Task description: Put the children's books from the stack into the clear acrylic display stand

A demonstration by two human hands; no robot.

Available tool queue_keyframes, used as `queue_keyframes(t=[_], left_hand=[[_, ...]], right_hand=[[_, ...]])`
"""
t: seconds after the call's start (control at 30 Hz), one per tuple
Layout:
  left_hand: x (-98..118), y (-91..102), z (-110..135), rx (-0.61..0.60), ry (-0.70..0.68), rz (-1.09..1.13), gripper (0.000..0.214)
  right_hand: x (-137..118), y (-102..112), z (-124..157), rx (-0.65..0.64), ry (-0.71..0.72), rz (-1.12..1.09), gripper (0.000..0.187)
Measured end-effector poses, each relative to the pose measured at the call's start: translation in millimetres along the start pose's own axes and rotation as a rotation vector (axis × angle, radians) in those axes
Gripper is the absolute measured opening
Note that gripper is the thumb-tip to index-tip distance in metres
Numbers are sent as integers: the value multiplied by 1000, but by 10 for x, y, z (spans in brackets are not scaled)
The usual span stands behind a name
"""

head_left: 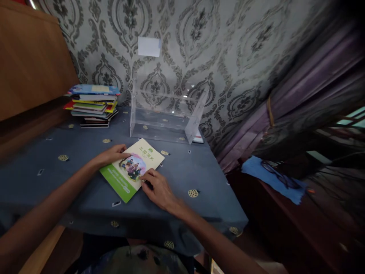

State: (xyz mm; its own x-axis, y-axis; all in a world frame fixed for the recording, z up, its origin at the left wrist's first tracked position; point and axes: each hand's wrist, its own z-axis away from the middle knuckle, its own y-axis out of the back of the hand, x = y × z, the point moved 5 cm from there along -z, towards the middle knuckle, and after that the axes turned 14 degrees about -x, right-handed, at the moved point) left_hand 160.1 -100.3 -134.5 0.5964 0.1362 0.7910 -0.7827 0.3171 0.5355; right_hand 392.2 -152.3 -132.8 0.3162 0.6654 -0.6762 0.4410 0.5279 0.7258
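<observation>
A paperback book (145,156) with a cream and green cover, a picture of several figures and Chinese characters lies at an angle on the blue cloth. My left hand (112,155) grips its left edge, with the thumb over the cover. At the right edge my right hand (156,187) has its fingers curled onto the book, fingertips on the cover. Some fingertips are hidden under or behind the edges. Just beyond the book stands a clear acrylic rack (159,131) with nothing in it.
A stack of books (95,99) stands at the back left of the tablecloth (182,224). Patterned wallpaper bearing a white card (148,46) rises behind. To the right hang purple curtains (256,125), and glasses (281,175) lie on a blue cloth (262,179). A wooden panel (31,57) borders the left.
</observation>
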Motion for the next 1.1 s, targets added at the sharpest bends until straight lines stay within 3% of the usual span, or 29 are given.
queue_keyframes(t=[0.13,0.3,0.4,0.5,0.6,0.77,0.87,0.97,1.03,1.1], left_hand=[[60,-99,122,-60,-22,317,51],[328,-57,204,41,-144,398,48],[440,-86,168,84,-209,477,52],[447,-158,84,143,-262,547,58],[374,-236,-16,200,-285,596,63],[246,-343,-91,205,-203,650,66],[250,-389,-82,117,-196,588,61],[240,-407,-88,3,-148,351,51],[226,-362,-92,19,-97,95,44],[259,-283,-79,130,-68,-199,35]], right_hand=[[162,62,-4,87,-85,-63,31],[559,312,-56,374,-244,-277,80],[757,441,-123,490,-254,-442,75],[853,405,-240,351,-197,-688,51],[871,351,-287,265,-167,-821,51],[917,396,-298,236,-174,-786,53],[1021,487,-294,215,-243,-698,49],[1112,627,-247,235,-322,-544,38],[1113,722,-196,233,-366,-390,32],[1066,805,-134,210,-442,-176,27]])
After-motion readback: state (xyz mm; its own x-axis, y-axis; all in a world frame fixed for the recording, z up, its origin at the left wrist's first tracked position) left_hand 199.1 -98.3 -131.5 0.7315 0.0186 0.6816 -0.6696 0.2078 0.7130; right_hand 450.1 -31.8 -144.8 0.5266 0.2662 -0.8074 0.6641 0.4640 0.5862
